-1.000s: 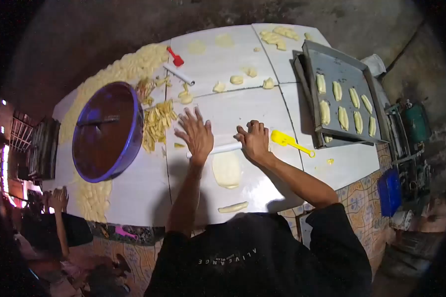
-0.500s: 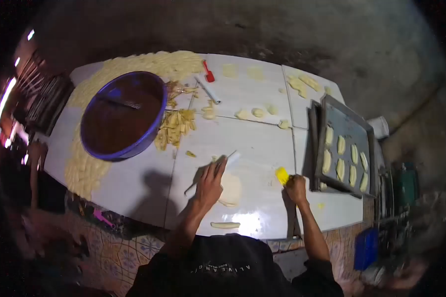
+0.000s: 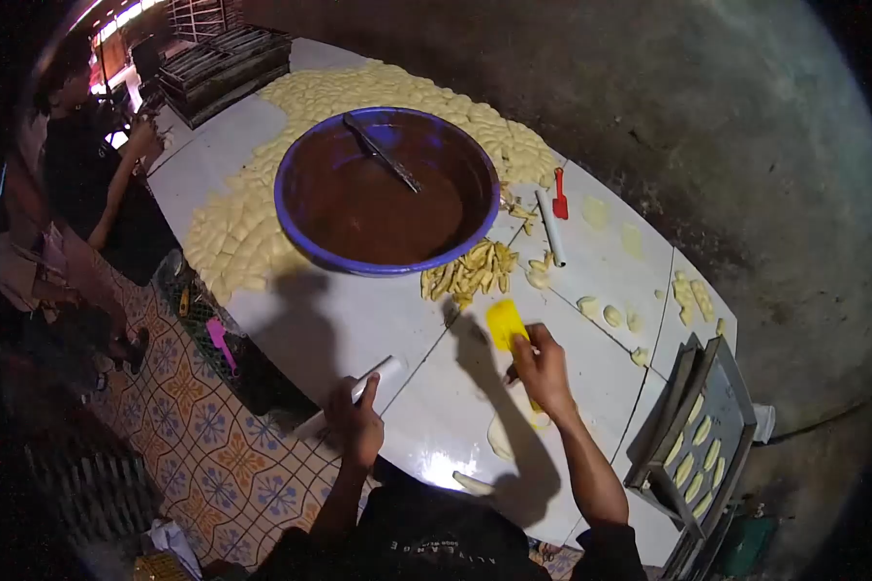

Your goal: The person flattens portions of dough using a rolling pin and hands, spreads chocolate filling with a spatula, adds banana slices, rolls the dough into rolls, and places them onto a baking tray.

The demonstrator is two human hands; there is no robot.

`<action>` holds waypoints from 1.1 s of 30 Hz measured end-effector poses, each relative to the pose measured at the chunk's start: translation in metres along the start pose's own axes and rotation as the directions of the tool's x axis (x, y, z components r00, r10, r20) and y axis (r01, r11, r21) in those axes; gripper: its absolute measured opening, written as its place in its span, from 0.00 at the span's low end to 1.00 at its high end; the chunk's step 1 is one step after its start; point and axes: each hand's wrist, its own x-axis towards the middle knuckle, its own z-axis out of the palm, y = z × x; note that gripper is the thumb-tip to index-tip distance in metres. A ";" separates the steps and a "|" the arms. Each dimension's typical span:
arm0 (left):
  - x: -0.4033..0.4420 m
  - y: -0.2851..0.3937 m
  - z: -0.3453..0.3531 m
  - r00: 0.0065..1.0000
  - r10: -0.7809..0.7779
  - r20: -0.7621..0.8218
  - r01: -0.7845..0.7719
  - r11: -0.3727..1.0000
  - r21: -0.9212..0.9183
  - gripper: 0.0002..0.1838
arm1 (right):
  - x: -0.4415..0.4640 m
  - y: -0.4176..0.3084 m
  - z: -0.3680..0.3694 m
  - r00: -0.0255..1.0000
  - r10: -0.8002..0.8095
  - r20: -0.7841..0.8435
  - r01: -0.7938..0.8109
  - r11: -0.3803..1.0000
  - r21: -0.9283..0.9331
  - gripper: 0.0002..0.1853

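My left hand (image 3: 357, 426) is closed around a white rolling pin (image 3: 389, 370) at the near left edge of the table. In my right hand (image 3: 545, 373) is a yellow spatula (image 3: 505, 322), its flat blade pointing away from me, raised over the table. Below that hand, partly hidden by the forearm, lies a flat piece of dough (image 3: 500, 441). A rolled strip of dough (image 3: 472, 482) rests close to my body. Beyond the spatula is a pile of yellowish-brown cut strips (image 3: 475, 271), next to a large purple basin (image 3: 325, 254) with brown filling.
Many dough pieces (image 3: 247, 228) surround the basin. A second white rod (image 3: 550, 228) and a red spatula (image 3: 560, 198) lie beyond. Metal trays (image 3: 746, 407) with shaped dough stand right. Another person (image 3: 102, 165) is at the far left, near stacked trays (image 3: 218, 73).
My view has swung left. My left hand has gone to the table's left edge with the rolling pin. My right hand has moved the yellow spatula toward the strips and basin.
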 end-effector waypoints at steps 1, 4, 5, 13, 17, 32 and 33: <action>0.001 -0.002 0.002 1.000 0.002 -0.003 -0.002 1.000 -0.012 0.35 | 0.029 -0.014 0.024 0.994 -0.106 -0.019 0.104 0.992 -0.075 0.15; 0.001 -0.001 -0.002 0.998 -0.006 -0.065 -0.002 0.991 -0.132 0.33 | 0.090 -0.076 0.078 0.983 -0.173 0.059 0.183 0.919 -0.349 0.12; 0.001 -0.004 0.000 0.998 -0.016 -0.067 0.006 0.990 -0.141 0.32 | 0.112 -0.059 0.099 0.974 -0.197 0.115 0.226 0.891 -0.394 0.11; 0.005 -0.011 0.014 0.981 -0.012 -0.193 -0.038 0.967 -0.252 0.25 | 0.240 -0.084 0.132 0.646 -0.415 0.641 0.762 0.396 -0.512 0.10; 0.006 -0.007 0.006 0.990 -0.019 -0.138 -0.011 0.977 -0.215 0.24 | 0.272 -0.072 0.144 0.615 0.135 0.777 0.724 0.292 -0.625 0.08; -0.016 -0.043 0.059 0.994 -0.112 -0.014 0.102 0.942 -0.321 0.29 | 0.150 -0.141 0.006 0.466 -0.054 0.883 0.800 0.453 -0.394 0.07; -0.019 -0.038 0.055 0.994 -0.097 -0.049 0.082 0.963 -0.256 0.29 | 0.120 -0.125 -0.015 0.495 -0.091 0.864 0.791 0.460 -0.405 0.06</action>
